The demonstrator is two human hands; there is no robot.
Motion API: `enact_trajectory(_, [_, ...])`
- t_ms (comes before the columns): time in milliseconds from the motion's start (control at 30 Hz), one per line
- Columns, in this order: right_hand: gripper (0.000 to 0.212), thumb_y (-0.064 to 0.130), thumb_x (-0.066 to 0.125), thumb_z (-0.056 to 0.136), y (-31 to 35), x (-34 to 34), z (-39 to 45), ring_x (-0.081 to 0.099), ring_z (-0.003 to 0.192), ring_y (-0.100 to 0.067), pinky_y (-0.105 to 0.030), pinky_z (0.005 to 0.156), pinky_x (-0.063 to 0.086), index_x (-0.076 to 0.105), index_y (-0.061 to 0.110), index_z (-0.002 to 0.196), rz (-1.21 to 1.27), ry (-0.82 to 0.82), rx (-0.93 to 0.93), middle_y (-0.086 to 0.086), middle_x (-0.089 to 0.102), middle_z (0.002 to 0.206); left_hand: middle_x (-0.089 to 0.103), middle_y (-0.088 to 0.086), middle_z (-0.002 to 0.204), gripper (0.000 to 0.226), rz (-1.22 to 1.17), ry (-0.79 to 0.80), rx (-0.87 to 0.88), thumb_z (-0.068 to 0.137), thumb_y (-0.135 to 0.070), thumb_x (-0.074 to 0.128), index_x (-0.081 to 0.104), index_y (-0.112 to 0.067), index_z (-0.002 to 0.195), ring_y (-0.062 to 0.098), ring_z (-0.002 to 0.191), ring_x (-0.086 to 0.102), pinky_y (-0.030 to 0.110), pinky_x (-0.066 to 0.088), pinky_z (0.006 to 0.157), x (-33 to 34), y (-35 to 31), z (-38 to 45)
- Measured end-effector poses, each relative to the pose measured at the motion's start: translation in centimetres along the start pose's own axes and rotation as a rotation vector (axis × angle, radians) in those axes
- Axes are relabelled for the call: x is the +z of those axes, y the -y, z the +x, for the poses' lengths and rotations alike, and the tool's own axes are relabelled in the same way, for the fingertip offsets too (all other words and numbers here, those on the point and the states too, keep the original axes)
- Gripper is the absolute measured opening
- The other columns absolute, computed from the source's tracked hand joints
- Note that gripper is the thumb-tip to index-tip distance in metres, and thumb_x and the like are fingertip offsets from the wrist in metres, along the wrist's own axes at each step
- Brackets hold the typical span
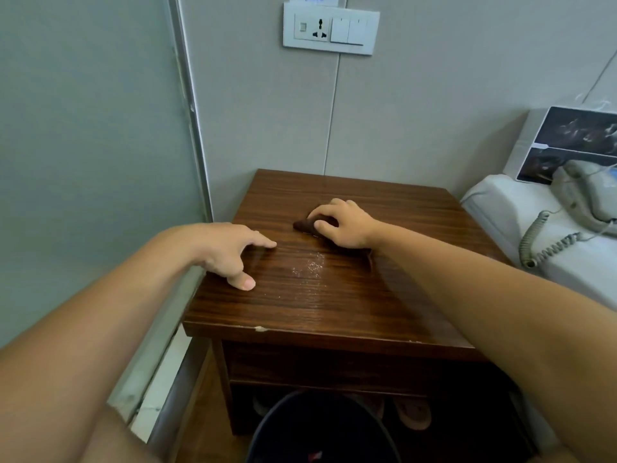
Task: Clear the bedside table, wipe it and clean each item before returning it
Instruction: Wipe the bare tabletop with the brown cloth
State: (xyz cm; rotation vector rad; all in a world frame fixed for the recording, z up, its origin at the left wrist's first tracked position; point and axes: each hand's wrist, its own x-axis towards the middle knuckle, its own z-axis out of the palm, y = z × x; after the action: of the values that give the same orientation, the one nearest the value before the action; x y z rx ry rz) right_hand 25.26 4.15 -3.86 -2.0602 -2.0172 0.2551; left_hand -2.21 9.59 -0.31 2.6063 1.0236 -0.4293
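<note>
The surface [334, 295] is bare of its items, so the wiping step appears under way. The right hand [347, 225] sits toward the back right, fingers curled over a dark cloth [302, 225] and pressing it flat on the wood; the cloth's tip pokes out on the left of the hand. The left hand [230, 252] rests near the left edge, fingers relaxed and spread, holding nothing, probably bracing the person's lean. Between the two hands, nearer the middle, lies a patch of pale specks [310, 264] that the cloth has yet to reach. A phone [581, 195] lies on the bed [500, 208] beside the right edge, likely parked there for cleaning.
</note>
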Motion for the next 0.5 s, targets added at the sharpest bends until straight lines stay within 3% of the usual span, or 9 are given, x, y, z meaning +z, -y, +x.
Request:
enact_trajectory(200, [0.02, 0.04, 0.059, 0.098, 4.5, 1.1, -5.9, 0.059, 0.098, -0.006, -0.033, 0.086, 0.051, 0.066, 0.034, 0.117, 0.07, 0.054, -0.283, 0.013, 0.062, 0.107, 0.027, -0.011, 0.168, 0.095, -0.065, -0.03, 0.055, 0.077, -0.045, 0.089, 0.036, -0.046, 0.156, 0.02, 0.151, 0.034, 0.041, 0.031, 0.121, 0.2, 1.4, -0.1])
enact_trajectory(367, [0.018, 0.035, 0.066, 0.094, 7.1, 1.7, -13.2, 0.061, 0.099, -0.006, -0.034, 0.088, 0.051, 0.066, 0.031, 0.112, 0.076, 0.045, -0.445, 0.014, 0.064, 0.104, 0.018, -0.014, 0.17, 0.09, -0.174, -0.009, 0.079, 0.08, -0.035, 0.089, 0.04, -0.046, 0.154, 0.017, 0.154, 0.025, 0.039, 0.023, 0.124, 0.6, 2.3, -0.3])
enact_trajectory(500, [0.017, 0.029, 0.07, 0.095, 7.7, 0.2, -16.3, 0.063, 0.099, -0.003, -0.029, 0.091, 0.051, 0.071, 0.027, 0.112, 0.128, 0.211, -0.48, 0.017, 0.064, 0.105, 0.019, -0.013, 0.17, 0.087, -0.154, -0.053, 0.07, 0.082, -0.032, 0.087, 0.039, -0.046, 0.154, 0.019, 0.154, 0.026, 0.043, 0.024, 0.125, 1.0, 2.1, -0.4])
